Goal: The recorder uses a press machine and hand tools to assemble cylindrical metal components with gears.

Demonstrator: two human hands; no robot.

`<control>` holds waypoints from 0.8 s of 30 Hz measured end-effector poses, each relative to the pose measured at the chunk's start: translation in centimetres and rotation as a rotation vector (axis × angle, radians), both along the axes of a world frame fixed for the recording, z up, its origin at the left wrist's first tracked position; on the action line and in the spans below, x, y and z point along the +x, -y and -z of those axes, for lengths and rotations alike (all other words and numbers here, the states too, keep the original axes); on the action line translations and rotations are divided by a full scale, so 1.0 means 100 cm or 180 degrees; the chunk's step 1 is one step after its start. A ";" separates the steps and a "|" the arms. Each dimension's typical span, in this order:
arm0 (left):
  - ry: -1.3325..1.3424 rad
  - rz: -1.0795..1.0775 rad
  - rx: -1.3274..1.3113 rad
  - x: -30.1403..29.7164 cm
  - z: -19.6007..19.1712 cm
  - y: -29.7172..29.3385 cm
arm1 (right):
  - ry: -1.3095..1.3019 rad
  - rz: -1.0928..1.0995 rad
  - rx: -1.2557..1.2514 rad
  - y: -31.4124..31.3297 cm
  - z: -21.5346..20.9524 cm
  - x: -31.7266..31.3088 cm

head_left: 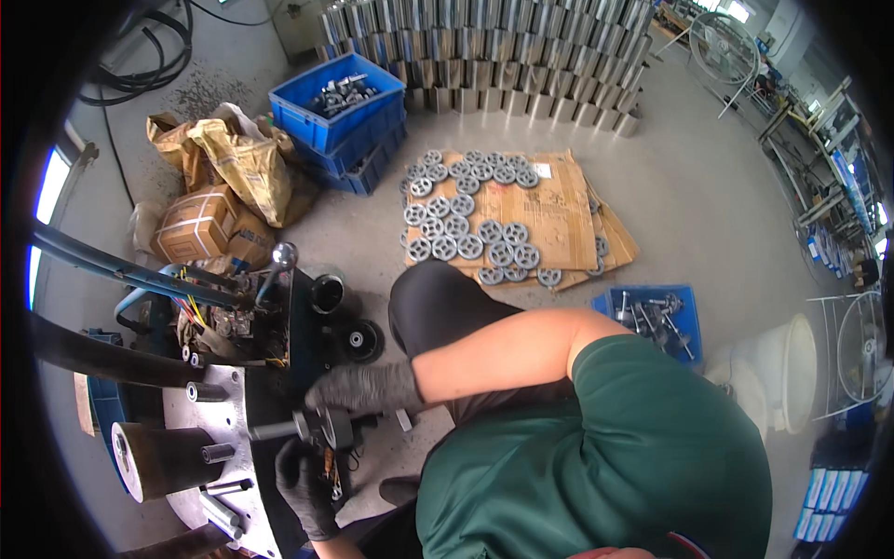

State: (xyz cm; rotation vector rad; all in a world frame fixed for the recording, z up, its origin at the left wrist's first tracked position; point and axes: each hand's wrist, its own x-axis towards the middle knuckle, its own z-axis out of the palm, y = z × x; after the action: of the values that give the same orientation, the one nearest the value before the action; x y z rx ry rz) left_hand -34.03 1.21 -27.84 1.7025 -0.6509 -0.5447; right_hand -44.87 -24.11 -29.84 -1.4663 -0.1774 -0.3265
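Note:
My right hand, in a dark grey glove, is closed around a metal shaft with a collar and a dark round part at its right end. The shaft points left toward a steel plate of the machine. Just below it is my left hand, also gloved; its fingers are bent and apart, with nothing visible between them. Whether its fingertips touch the shaft is unclear. On the steel plate sit short metal sleeves and a thick dark cylinder. Loose metal pins lie near its lower end.
Grey spoked wheels lie on flattened cardboard. Blue crates of metal parts stand behind, beside sacks and a carton. Stacked shiny tubes line the back. Another blue bin holds shafts. A ball-topped lever rises from the machine.

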 end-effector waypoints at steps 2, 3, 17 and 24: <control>0.0143 -0.0068 0.0145 0.003 0.001 0.001 | -0.0048 -0.0029 0.0722 0.034 -0.042 -0.032; 0.0316 -0.0095 0.0214 0.006 0.001 0.005 | -0.0416 0.0084 0.0986 0.058 -0.067 -0.057; 0.0500 0.1270 0.1098 -0.027 0.026 0.048 | -0.4483 0.2162 -0.2899 0.314 -0.032 -0.419; 0.0581 0.1699 0.1542 -0.019 0.044 0.038 | -0.6223 0.0364 -0.3137 0.333 0.055 -0.611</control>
State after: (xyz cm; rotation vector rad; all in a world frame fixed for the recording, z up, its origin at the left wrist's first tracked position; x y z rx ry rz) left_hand -35.88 -2.63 -32.28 2.0463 -1.1944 -0.9892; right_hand -105.97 -57.43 -35.38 -2.0885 1.4926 1.3368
